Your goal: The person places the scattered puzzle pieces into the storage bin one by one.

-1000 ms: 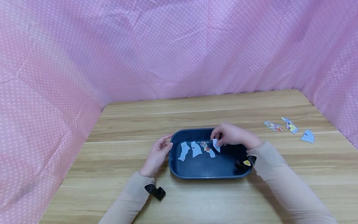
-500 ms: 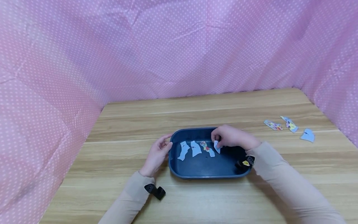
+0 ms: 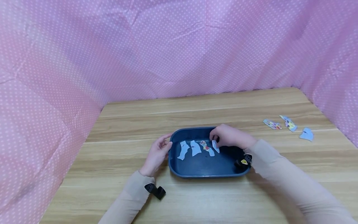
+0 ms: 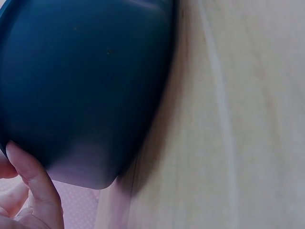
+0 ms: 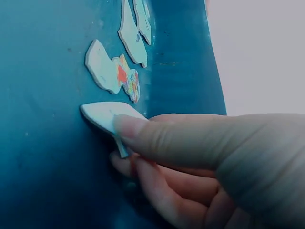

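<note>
A flat, pale blue piece (image 3: 215, 146), tapering toward one end and showing a whitish edge up close, sits tilted between the thumb and fingers (image 5: 162, 191) of a person's right hand (image 3: 227, 136), pinched with no gap left around it, inside a deep blue tray (image 3: 207, 169); whether it touches the tray's bottom cannot be told. Just beside it lies a patterned piece (image 3: 207, 148) splashed with red, orange and yellow, followed by two plainer pale blue pieces (image 3: 195, 148) with small dark marks. At the tray's left end, the left hand (image 3: 156, 155) holds the rim, thumb inside and fingers outside, closed on the wall. The light wood-grain counter (image 3: 139, 121), streaked in tan and cream, carries three more pieces to the right, well apart from the tray: two multicoloured pieces (image 3: 288, 123) and one pale blue piece (image 3: 306, 134). Pink cloth (image 3: 167, 46) dotted in white hangs creased behind the counter and along both sides. Beige sleeves (image 3: 277, 171) cover the arms; black devices (image 3: 160, 193) sit at the wrists.
</note>
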`<act>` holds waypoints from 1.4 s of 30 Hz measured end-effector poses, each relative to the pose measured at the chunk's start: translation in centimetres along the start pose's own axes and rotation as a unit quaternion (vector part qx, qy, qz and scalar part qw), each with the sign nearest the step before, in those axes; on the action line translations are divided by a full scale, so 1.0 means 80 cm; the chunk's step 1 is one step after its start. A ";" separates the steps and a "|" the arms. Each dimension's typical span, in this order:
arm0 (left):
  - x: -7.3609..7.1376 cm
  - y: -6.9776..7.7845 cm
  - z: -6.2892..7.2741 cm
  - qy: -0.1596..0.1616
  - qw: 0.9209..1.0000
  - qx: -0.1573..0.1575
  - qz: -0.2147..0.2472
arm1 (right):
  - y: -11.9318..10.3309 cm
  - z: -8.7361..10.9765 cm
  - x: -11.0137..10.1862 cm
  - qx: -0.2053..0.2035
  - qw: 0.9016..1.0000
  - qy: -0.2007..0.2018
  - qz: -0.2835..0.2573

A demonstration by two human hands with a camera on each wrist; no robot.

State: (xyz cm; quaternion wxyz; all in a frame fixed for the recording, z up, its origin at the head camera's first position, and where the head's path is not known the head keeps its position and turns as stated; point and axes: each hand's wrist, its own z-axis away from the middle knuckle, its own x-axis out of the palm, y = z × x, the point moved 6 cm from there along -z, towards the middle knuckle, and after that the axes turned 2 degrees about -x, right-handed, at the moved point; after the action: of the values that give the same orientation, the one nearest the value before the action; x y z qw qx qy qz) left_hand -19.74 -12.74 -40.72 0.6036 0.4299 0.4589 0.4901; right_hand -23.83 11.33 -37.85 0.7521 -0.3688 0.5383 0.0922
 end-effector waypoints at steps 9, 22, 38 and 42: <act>0.000 -0.001 0.000 0.003 1.000 -0.001 0.002 | -0.003 -0.001 0.001 0.009 1.000 0.001 0.023; -0.002 -0.001 0.002 0.004 1.000 0.000 -0.001 | -0.013 0.000 0.004 0.040 0.997 0.004 0.071; 0.000 0.001 0.000 0.014 1.000 0.020 -0.016 | -0.010 0.002 -0.010 -0.013 0.998 0.014 -0.060; -0.001 0.002 0.000 0.015 1.000 0.018 -0.015 | -0.016 0.009 -0.028 -0.032 0.994 0.021 -0.102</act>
State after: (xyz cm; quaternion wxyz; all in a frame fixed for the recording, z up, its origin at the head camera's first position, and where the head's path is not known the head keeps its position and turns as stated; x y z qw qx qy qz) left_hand -19.78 -12.79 -40.59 0.5961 0.4261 0.4830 0.4793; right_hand -23.50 11.48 -35.16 0.7340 -0.4474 0.5104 0.0248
